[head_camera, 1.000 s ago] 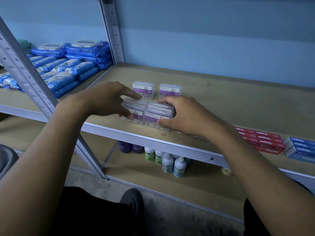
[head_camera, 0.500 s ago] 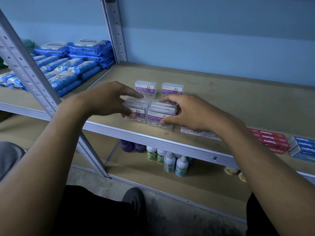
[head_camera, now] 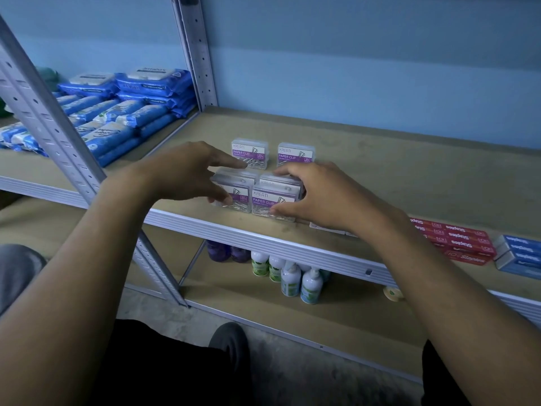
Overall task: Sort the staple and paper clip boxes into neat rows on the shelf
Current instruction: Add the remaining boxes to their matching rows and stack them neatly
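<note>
Clear paper clip boxes with purple labels stand on the brown shelf. Two stand at the back, the left back box and the right back box. In front of them are two short rows of boxes side by side. My left hand holds the left front boxes between thumb and fingers. My right hand grips the right front boxes, thumb on the front face, fingers over the back. Red staple boxes and blue staple boxes lie at the right front edge.
Blue wipe packs fill the neighbouring shelf on the left, past a grey upright post. Small bottles and a tape roll sit on the lower shelf. A flat white box lies behind my right wrist.
Both hands have stayed on the front paper clip boxes and nudged them slightly; the view has shifted a little.
</note>
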Motion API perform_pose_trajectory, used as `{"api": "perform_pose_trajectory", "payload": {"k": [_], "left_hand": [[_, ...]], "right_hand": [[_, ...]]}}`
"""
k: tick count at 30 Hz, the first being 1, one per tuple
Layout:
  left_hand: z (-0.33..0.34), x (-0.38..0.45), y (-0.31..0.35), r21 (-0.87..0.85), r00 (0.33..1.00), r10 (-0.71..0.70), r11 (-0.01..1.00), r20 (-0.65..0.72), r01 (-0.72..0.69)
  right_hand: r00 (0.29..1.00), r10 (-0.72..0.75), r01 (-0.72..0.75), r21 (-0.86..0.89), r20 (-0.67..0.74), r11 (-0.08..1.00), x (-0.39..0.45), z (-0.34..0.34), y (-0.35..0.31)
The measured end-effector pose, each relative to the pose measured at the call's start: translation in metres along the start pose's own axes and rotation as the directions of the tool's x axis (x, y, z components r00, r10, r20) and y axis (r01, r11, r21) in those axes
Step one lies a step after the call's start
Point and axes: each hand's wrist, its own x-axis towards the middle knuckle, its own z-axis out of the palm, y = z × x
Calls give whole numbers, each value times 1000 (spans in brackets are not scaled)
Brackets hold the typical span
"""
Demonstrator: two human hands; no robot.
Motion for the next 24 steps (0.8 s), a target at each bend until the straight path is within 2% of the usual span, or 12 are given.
{"api": "perform_pose_trajectory", "payload": {"k": [9,13,16,20,24], "left_hand": [[1,-1,3,-1,1000,-3,1000,11,3],[-1,-3,5,54,1000,-17,998,6,17],[-2,-4,14,-59,989,-16,998,-147,8],[0,5,15,-127,913,14,989,-409,-72],[5,27,3,-81,875,34,993,-483,-83]], "right_hand": [[1000,-12,12,-14,2,1000,2,3,4],[996,-25,32,74,-90,997,0,1,6],[984,2,20,118,-181,993,3,-4,10],[960,25,2,97,-277,995,10,-7,20],[950,88,-73,61,-299,995,22,-4,33]]}}
